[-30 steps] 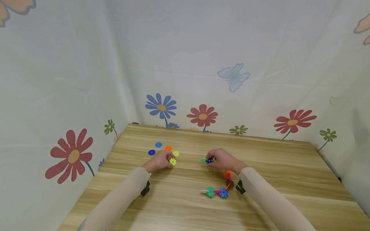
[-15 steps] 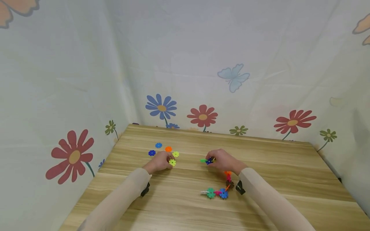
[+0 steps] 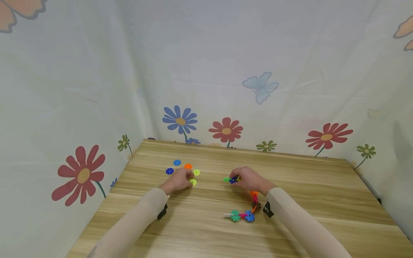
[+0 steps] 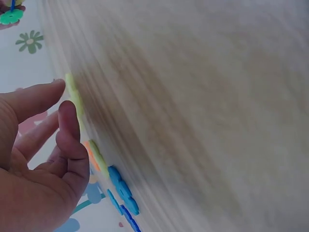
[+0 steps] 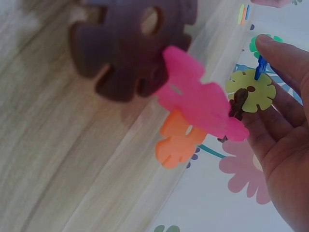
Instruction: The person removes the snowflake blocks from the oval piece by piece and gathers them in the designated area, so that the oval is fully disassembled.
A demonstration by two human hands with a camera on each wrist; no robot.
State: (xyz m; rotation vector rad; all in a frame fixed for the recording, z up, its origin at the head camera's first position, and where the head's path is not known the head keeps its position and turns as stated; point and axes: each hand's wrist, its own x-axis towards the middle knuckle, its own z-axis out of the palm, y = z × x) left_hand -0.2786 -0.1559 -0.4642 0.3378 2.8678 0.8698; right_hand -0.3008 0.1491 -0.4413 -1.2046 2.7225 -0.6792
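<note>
In the head view my left hand (image 3: 180,179) is at a yellow-green notched plastic disc (image 3: 193,182) on the table. The left wrist view shows its thumb and finger slightly apart, close to the edge of that disc (image 4: 74,96); whether they touch it is unclear. My right hand (image 3: 246,178) holds the far end of a chain of interlocked notched discs. At that end are a green disc (image 3: 227,179), a dark blue disc (image 3: 233,180) and a yellow disc (image 5: 258,94). The chain curves down through pink and brown discs (image 3: 256,206) to a white one (image 3: 227,215).
Beside my left hand lie loose discs: light blue (image 3: 177,162), dark blue (image 3: 169,171), orange (image 3: 188,166) and another yellow-green one (image 3: 196,172). The wooden table (image 3: 309,186) meets a flower-printed curtain (image 3: 290,89) behind and at the sides.
The yellow-green disc at my left fingers was tilted up towards the head camera and now looks flatter. My right hand and the chain stay almost still.
</note>
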